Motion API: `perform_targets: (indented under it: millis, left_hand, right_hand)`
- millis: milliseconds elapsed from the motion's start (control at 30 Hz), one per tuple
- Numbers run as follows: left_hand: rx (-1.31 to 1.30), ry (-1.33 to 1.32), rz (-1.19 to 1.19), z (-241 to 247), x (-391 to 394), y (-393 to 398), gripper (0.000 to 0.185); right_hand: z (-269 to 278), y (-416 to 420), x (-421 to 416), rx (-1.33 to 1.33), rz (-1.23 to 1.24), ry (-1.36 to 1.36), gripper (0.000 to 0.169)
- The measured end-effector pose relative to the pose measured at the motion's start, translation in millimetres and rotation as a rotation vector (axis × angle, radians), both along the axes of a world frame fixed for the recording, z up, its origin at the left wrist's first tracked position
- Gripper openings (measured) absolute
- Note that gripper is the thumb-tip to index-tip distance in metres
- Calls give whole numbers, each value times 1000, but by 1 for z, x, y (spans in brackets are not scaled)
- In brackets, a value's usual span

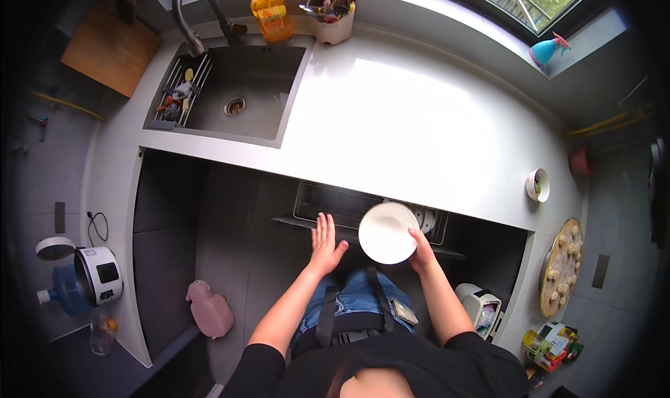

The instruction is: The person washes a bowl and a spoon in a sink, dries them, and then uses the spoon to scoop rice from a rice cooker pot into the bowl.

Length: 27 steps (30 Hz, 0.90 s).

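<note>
My right hand grips the right edge of a round white plate, its thumb on the face and the fingers hidden behind. My left hand is off to the plate's left, touching nothing, with the thumb apart from the extended fingers. Just beyond both hands, a pulled-out wire dish rack shows under the counter edge. White dishes stand at its right end, partly hidden by the plate.
The white countertop overhangs the rack. A steel sink is set in at the left. A small bowl and a round tray of dough pieces lie right. A pink animal-shaped object and a white bin stand low.
</note>
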<state>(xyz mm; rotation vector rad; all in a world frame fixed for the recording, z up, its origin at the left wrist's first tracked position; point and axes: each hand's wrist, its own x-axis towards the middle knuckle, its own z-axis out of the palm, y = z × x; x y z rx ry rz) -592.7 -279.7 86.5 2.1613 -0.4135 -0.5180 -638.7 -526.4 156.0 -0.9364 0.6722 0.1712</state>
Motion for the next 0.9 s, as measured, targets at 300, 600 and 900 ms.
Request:
perform_targets:
  millis: [300, 600, 900]
  left_hand:
    - [-870, 795, 361, 103, 103, 52, 62]
    - [-971, 829, 611, 93, 180, 124, 60]
    - [-979, 786, 855, 96, 228, 166, 62]
  right_hand:
    - [51, 96, 127, -410, 423, -297, 49]
    - [46, 126, 245, -666, 627, -325, 58]
    - [21, 60, 381, -1220, 320, -314, 19]
